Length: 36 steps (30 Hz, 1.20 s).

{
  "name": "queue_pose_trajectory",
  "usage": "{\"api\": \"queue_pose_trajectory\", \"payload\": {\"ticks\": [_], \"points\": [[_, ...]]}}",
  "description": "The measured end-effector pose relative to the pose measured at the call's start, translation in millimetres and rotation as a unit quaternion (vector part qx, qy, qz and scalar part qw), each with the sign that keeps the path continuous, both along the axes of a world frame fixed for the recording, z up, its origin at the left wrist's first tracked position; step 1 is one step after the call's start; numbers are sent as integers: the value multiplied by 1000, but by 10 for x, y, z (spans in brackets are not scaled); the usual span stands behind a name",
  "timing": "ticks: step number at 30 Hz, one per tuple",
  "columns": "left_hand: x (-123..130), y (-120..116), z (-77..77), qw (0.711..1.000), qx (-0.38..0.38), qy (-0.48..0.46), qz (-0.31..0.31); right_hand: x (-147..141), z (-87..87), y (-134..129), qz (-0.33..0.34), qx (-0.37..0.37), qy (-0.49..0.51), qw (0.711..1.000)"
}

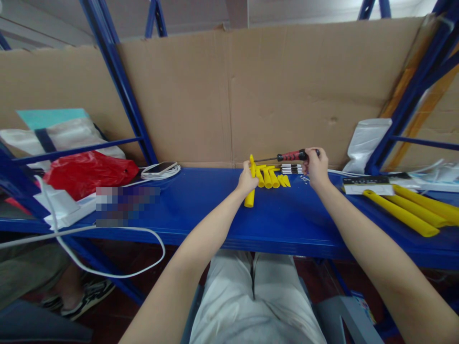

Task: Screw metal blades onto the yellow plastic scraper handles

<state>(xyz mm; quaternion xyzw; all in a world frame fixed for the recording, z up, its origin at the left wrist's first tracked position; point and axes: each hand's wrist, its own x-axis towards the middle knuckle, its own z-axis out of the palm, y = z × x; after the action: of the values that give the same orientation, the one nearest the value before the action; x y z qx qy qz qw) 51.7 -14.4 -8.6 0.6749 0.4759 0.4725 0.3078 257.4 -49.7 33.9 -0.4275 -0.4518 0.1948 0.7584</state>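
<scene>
My left hand (247, 179) is closed around a yellow plastic handle-like piece (249, 198), held upright over the blue table. In my right hand (316, 166) is a screwdriver (290, 156) with a red and black handle, lying roughly level. Its shaft points left and its tip meets or nearly meets the upper part of the yellow piece; exact contact cannot be made out. Just beyond my left hand lie several yellow tube-shaped parts (273, 178) and small pointed yellow pieces (284, 180). Black and white items (292, 169) and tiny scattered screw-like bits (305, 179) lie near my right hand.
Long yellow tubes (403, 214) lie at the right on the blue table (201, 205). To the left are a phone (161, 167) with a coiled white cable, a red plastic bag (89, 173) and a power strip (81, 210). Cardboard (287, 91) walls the back; blue posts frame both sides.
</scene>
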Motion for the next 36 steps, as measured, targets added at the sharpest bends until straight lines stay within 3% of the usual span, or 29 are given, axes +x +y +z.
{"api": "queue_pose_trajectory", "payload": {"ticks": [20, 36], "points": [[-16, -1, 6, 1000, -12, 8, 3, -35, 16, -30, -17, -34, 5, 999], [-7, -36, 29, 1000, -14, 9, 0, 8, -9, 11, -2, 1, 19, 1000]]}}
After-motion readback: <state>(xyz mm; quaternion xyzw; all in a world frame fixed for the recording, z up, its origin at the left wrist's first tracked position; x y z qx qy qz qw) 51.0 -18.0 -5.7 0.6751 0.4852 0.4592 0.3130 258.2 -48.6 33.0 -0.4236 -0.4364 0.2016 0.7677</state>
